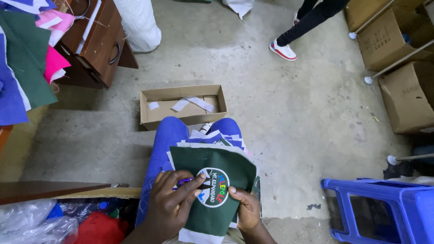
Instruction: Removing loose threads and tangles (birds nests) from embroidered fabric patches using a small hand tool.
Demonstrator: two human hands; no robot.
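A dark green fabric piece (pixel 228 165) with a round embroidered badge (pixel 214 187) lies on my lap, on top of a stack of blue and white fabric pieces (pixel 217 137). My left hand (pixel 169 205) rests on its left edge, fingers closed around a small purple tool (pixel 184 181) beside the badge. My right hand (pixel 246 208) pinches the fabric's lower right part, thumb touching the badge's rim. White backing (pixel 194 236) shows under the green piece.
An open cardboard box (pixel 149 116) with white strips sits on the concrete floor ahead of my knees. A wooden drawer unit (pixel 97 43) and fabric piles (pixel 22 58) stand left. Another person's leg (pixel 312 20), cardboard boxes (pixel 407 95) and a blue plastic stool (pixel 384 212) are at right.
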